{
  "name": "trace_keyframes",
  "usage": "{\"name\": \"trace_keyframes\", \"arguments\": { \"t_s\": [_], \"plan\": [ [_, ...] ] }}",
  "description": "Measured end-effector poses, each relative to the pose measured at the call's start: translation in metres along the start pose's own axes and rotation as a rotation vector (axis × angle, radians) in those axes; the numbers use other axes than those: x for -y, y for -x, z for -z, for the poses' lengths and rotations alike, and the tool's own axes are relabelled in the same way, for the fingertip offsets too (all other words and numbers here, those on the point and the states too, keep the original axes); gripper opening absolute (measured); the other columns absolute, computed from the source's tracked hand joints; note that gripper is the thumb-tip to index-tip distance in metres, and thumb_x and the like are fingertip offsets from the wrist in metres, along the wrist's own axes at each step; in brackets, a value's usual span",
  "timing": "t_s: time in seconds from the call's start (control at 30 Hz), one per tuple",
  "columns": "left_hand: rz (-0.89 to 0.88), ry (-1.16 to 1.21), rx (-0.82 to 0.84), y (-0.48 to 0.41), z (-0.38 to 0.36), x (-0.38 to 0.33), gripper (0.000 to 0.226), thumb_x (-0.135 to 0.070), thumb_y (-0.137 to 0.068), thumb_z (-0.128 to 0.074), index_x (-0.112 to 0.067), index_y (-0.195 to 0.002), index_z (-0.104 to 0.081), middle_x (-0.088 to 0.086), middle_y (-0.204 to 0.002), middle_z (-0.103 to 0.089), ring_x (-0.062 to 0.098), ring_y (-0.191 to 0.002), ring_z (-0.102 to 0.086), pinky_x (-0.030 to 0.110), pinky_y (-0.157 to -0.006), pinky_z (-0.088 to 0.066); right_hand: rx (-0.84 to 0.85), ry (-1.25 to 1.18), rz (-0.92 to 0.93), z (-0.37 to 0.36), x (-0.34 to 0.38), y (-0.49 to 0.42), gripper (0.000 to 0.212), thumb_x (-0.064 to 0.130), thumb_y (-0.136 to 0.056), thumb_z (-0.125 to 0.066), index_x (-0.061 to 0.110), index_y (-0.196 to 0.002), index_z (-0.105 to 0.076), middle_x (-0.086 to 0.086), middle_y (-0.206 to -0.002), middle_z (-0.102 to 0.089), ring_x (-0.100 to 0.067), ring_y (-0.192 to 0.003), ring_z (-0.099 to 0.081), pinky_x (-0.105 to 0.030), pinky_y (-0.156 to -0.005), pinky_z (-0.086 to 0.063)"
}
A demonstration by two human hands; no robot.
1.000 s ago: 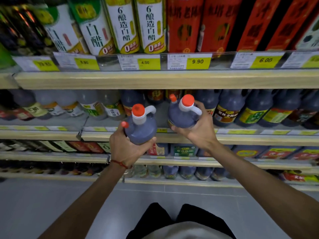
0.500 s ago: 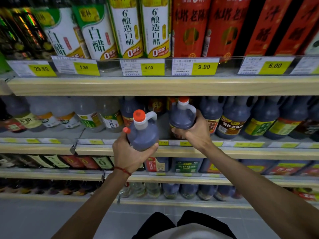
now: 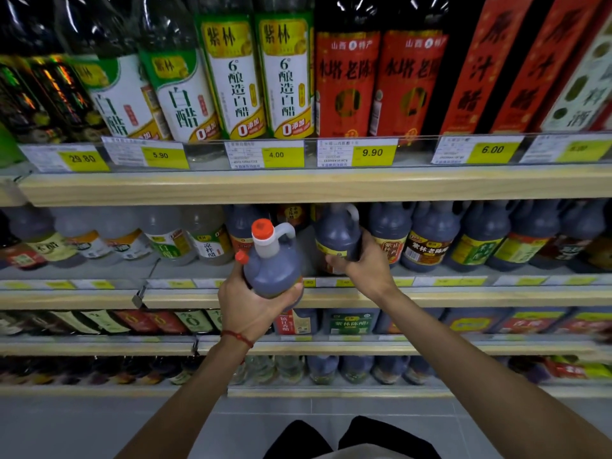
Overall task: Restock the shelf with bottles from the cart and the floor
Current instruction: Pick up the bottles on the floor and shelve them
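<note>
My left hand (image 3: 250,308) grips a dark vinegar jug (image 3: 273,263) with a red cap and a white handle, held upright just in front of the second shelf (image 3: 99,298). My right hand (image 3: 362,265) holds a second dark jug (image 3: 336,233) from below and has it standing in a gap on that shelf, its cap hidden under the shelf above. A row of similar dark jugs (image 3: 430,236) stands to its right.
Pale vinegar bottles (image 3: 165,238) fill the left of the same shelf. Tall bottles and red boxes (image 3: 347,84) stand on the shelf above, behind price tags (image 3: 372,152). Two lower shelves (image 3: 347,347) hold more bottles. Grey floor tiles (image 3: 82,425) lie below.
My right hand has pushed its jug forward and up into the shelf gap, and its cap has slipped under the upper shelf. The left hand's jug stayed in front of the shelf.
</note>
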State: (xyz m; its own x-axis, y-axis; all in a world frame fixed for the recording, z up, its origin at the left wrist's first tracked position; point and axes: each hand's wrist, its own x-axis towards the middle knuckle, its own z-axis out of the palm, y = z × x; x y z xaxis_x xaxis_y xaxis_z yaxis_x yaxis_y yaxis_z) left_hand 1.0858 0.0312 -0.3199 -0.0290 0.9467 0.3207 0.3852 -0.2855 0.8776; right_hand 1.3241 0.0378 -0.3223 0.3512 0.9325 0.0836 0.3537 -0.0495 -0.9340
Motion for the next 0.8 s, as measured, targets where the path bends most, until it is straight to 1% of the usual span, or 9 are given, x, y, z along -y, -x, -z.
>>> {"name": "trace_keyframes", "arguments": {
  "t_s": [0.1, 0.2, 0.27, 0.33, 0.4, 0.5, 0.63, 0.7, 0.8],
  "plan": [
    [0.052, -0.001, 0.031, 0.004, 0.007, -0.004, 0.082, -0.077, -0.050, -0.081, -0.032, -0.116, -0.058, -0.036, -0.102, -0.060, -0.025, -0.089, -0.057, 0.000, -0.071, -0.046, 0.011, -0.019, -0.049, 0.003, 0.002, 0.012, 0.057, 0.012, -0.080, -0.087, 0.012, -0.130, -0.059, -0.002, -0.122, -0.073, -0.021, -0.116, -0.068, -0.052, -0.101, -0.054],
    [0.080, -0.008, 0.076, 0.006, 0.015, -0.011, 0.079, -0.073, -0.049, -0.083, -0.036, -0.114, -0.058, -0.038, -0.098, -0.064, -0.023, -0.091, -0.059, 0.002, -0.071, -0.047, 0.021, -0.007, -0.090, 0.008, 0.009, 0.028, 0.046, 0.008, -0.085, -0.082, 0.010, -0.126, -0.063, 0.001, -0.119, -0.073, -0.019, -0.117, -0.066, -0.050, -0.105, -0.052],
    [0.103, 0.015, 0.132, 0.007, 0.021, -0.017, 0.078, -0.071, -0.050, -0.085, -0.040, -0.116, -0.057, -0.041, -0.102, -0.064, -0.021, -0.094, -0.061, 0.003, -0.073, -0.048, 0.024, -0.023, -0.139, 0.011, 0.016, 0.040, 0.043, 0.007, -0.088, -0.079, 0.006, -0.127, -0.062, 0.005, -0.113, -0.070, -0.019, -0.118, -0.065, -0.041, -0.104, -0.054],
    [0.129, 0.031, 0.182, 0.007, 0.026, -0.023, 0.082, -0.070, -0.052, -0.086, -0.036, -0.121, -0.058, -0.031, -0.113, -0.066, -0.013, -0.100, -0.063, 0.010, -0.078, -0.052, 0.063, -0.033, -0.151, 0.013, 0.029, 0.054, 0.046, 0.004, -0.089, -0.078, 0.005, -0.132, -0.061, 0.000, -0.117, -0.069, -0.023, -0.120, -0.065, -0.025, -0.096, -0.053],
    [0.146, 0.038, 0.237, 0.006, 0.030, -0.031, 0.088, -0.068, -0.053, -0.087, -0.029, -0.127, -0.058, -0.017, -0.121, -0.069, -0.002, -0.107, -0.066, 0.021, -0.083, -0.056, 0.212, -0.070, -0.122, 0.014, 0.044, 0.067, 0.051, 0.003, -0.091, -0.076, 0.006, -0.139, -0.059, -0.007, -0.127, -0.067, -0.025, -0.124, -0.064, -0.017, -0.092, -0.053],
    [0.151, 0.073, 0.324, 0.003, 0.033, -0.046, 0.088, -0.065, -0.058, -0.087, -0.031, -0.131, -0.053, -0.019, -0.125, -0.066, -0.005, -0.111, -0.065, 0.018, -0.085, -0.055, 0.430, -0.092, -0.061, 0.013, 0.066, 0.082, 0.064, 0.007, -0.094, -0.074, 0.010, -0.151, -0.048, -0.007, -0.146, -0.059, -0.021, -0.135, -0.057, -0.031, -0.106, -0.052],
    [0.141, 0.139, 0.395, 0.006, 0.031, -0.063, 0.093, -0.058, -0.070, -0.084, -0.021, -0.145, -0.045, -0.009, -0.135, -0.065, 0.006, -0.121, -0.064, 0.031, -0.096, -0.057, 0.464, -0.119, 0.022, 0.011, 0.082, 0.089, 0.061, 0.000, -0.091, -0.074, 0.008, -0.147, -0.051, -0.011, -0.142, -0.064, -0.028, -0.134, -0.059, -0.047, -0.112, -0.050],
    [0.131, 0.143, 0.436, 0.007, 0.030, -0.067, 0.097, -0.054, -0.071, -0.082, -0.017, -0.150, -0.039, -0.004, -0.141, -0.061, 0.010, -0.127, -0.061, 0.038, -0.102, -0.055, 0.458, -0.123, 0.029, 0.014, 0.084, 0.090, 0.061, -0.002, -0.090, -0.074, 0.016, -0.144, -0.052, -0.009, -0.141, -0.065, -0.023, -0.132, -0.060, -0.046, -0.111, -0.050],
    [0.106, 0.085, 0.537, 0.007, 0.032, -0.072, 0.102, -0.053, -0.073, -0.079, -0.014, -0.153, -0.030, -0.001, -0.147, -0.054, 0.011, -0.133, -0.056, 0.041, -0.105, -0.052, 0.467, -0.095, 0.044, 0.020, 0.077, 0.088, 0.065, -0.006, -0.090, -0.072, 0.008, -0.150, -0.049, -0.005, -0.141, -0.065, -0.017, -0.132, -0.061, -0.039, -0.110, -0.052]
  ]
}}
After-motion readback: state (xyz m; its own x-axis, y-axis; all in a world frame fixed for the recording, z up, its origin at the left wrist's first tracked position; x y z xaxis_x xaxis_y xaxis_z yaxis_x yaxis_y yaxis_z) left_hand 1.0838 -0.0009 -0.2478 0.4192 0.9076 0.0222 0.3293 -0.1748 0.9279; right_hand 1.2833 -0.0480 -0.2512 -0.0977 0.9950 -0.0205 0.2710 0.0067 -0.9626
